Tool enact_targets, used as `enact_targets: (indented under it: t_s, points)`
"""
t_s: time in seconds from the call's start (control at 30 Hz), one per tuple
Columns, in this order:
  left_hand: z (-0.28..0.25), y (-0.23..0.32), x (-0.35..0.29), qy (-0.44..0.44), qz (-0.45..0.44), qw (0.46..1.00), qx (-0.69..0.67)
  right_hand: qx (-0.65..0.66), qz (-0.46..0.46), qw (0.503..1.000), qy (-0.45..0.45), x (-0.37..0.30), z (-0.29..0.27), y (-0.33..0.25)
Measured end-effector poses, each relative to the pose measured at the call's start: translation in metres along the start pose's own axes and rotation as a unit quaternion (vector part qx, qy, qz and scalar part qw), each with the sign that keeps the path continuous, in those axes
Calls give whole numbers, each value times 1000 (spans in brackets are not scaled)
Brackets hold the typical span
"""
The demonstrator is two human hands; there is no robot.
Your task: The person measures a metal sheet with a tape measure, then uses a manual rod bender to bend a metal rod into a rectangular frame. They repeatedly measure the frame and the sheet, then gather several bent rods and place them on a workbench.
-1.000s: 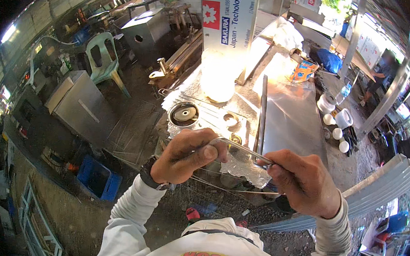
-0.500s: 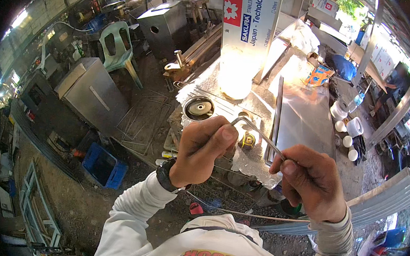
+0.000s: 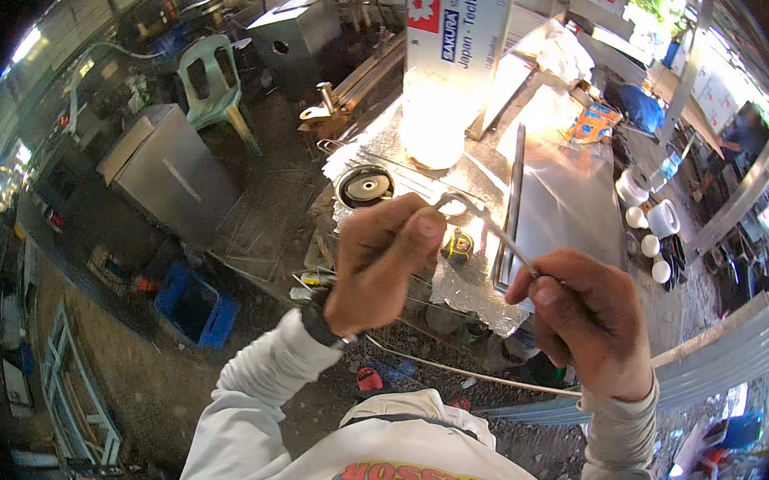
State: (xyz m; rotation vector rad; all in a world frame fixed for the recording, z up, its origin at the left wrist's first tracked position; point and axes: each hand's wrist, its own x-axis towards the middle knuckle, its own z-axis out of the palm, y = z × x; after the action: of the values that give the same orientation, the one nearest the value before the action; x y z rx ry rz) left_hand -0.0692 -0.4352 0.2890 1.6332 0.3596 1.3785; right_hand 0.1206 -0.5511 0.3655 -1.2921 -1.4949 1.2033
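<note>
A thin bent metal rod (image 3: 505, 237) spans the space between my two hands, above the near side of the work table. My left hand (image 3: 382, 263) is closed, thumb and fingers pinching the rod close to its bend. Farther along, the straight end is gripped between the thumb and fingers of my right hand (image 3: 585, 319). Behind the rod a yellow and black tape measure (image 3: 460, 245) lies on the table. A round dark-rimmed disc (image 3: 366, 186) sits there too, just beyond my left hand.
A flat metal sheet (image 3: 563, 211) covers the table's right part, with white round containers (image 3: 635, 185) beside it. An upright box-like panel (image 3: 455, 34) stands at the back. Leftward are a green plastic chair (image 3: 213, 94), a metal cabinet (image 3: 170, 164) and a blue bin (image 3: 196, 305).
Both hands stay closed on the rod with little movement between them. The surroundings have shifted slightly up and left in the view.
</note>
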Motion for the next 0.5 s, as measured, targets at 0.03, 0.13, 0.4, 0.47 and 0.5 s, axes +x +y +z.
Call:
enact_targets:
  t_s: [0.03, 0.13, 0.4, 0.47, 0.5]
  points:
    - [-11, -2, 2, -33, 1, 999, 34, 15, 24, 1000, -12, 0, -3, 3]
    - [-35, -7, 5, -63, 38, 997, 16, 17, 42, 996, -71, 12, -20, -1]
    - [-62, -8, 52, 26, -85, 985, -146, 50, -152, 981, 109, 5, -128, 73]
    - [-66, -10, 56, 31, -92, 980, -173, 195, -217, 947, 132, 18, -119, 91]
    - [-73, -13, 56, 17, -87, 978, -189, 239, -250, 932, 107, 28, -112, 102]
